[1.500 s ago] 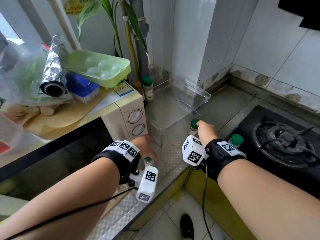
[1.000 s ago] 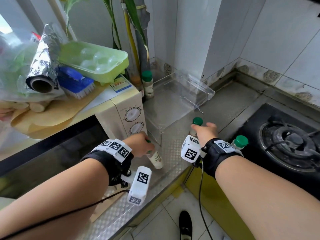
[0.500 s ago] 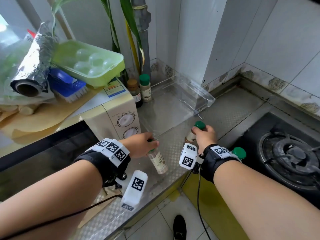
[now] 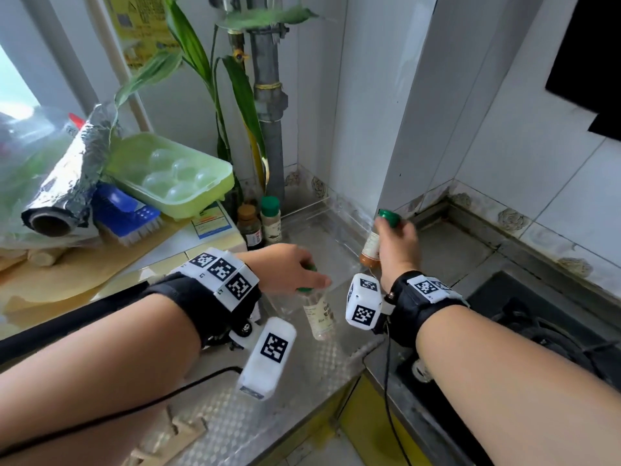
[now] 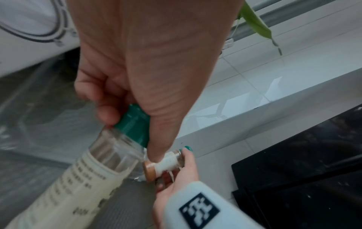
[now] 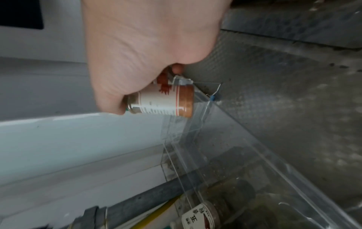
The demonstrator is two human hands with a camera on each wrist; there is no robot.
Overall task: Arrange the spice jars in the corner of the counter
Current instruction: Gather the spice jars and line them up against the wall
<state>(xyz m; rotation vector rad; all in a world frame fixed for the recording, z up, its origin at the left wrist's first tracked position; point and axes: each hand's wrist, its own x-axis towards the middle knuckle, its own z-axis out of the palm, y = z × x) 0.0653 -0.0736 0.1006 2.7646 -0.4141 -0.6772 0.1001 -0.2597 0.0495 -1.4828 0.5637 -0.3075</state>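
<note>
My left hand (image 4: 289,270) grips the green cap of a pale spice jar (image 4: 319,314), which hangs tilted above the metal counter (image 4: 302,375); the left wrist view shows the same pale spice jar (image 5: 82,175) pinched at its cap. My right hand (image 4: 398,243) holds a jar of orange-brown spice (image 4: 369,250) by its upper part, lifted over the right rim of the clear plastic tray (image 4: 339,216). In the right wrist view that orange-brown jar (image 6: 164,102) hovers at the clear tray (image 6: 245,155) edge. Two jars, a brown-capped jar (image 4: 250,227) and a green-capped jar (image 4: 270,218), stand in the corner.
A microwave (image 4: 161,264) topped with a green egg box (image 4: 171,176), a blue brush (image 4: 124,213) and a foil roll (image 4: 67,183) stands at the left. A grey pipe (image 4: 268,105) and plant leaves rise behind the corner. A black gas stove (image 4: 554,317) lies at the right.
Both hands have lifted their jars off the counter and carried them toward the corner; the right hand's jar rose to the tray's rim. The view has tilted upward.
</note>
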